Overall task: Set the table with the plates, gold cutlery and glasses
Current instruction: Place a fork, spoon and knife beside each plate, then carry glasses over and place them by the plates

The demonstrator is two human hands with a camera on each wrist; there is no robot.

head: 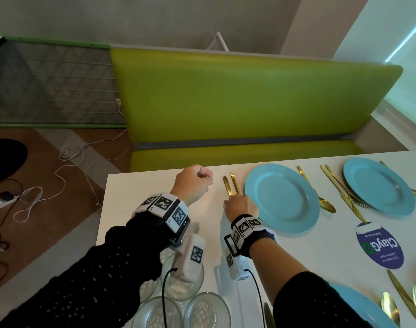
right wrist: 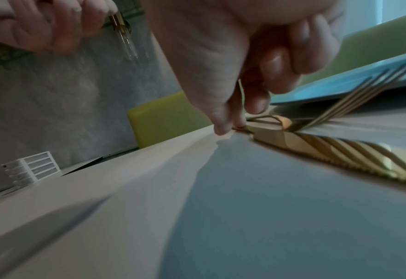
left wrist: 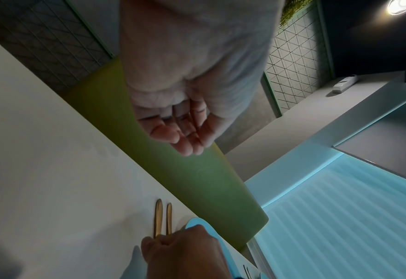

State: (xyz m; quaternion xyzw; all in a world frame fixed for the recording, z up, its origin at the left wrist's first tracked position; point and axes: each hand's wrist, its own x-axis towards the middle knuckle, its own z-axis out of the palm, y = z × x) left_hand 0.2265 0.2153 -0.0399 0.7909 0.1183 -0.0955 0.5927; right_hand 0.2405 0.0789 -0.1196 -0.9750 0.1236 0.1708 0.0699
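Note:
A blue plate (head: 281, 197) lies near the far edge of the white table (head: 140, 209). Just left of it are a gold knife (head: 226, 185) and a gold fork (head: 235, 183), handles pointing to the far edge. My right hand (head: 240, 205) is down on them. In the right wrist view its thumb and fingers (right wrist: 256, 102) pinch the fork's thin handle; the fork's tines (right wrist: 364, 88) are lifted over the serrated knife blade (right wrist: 316, 151), which lies flat. My left hand (head: 195, 183) hovers left of the cutlery as a curled fist (left wrist: 180, 132) with nothing seen in it.
A gold spoon (head: 320, 200) lies right of the plate. A second blue plate (head: 379, 185) with gold cutlery sits further right, a third (head: 358, 308) near me. Several glasses (head: 202, 311) stand under my forearms. A purple sticker (head: 379, 247) is on the table. A green bench (head: 249, 102) runs behind.

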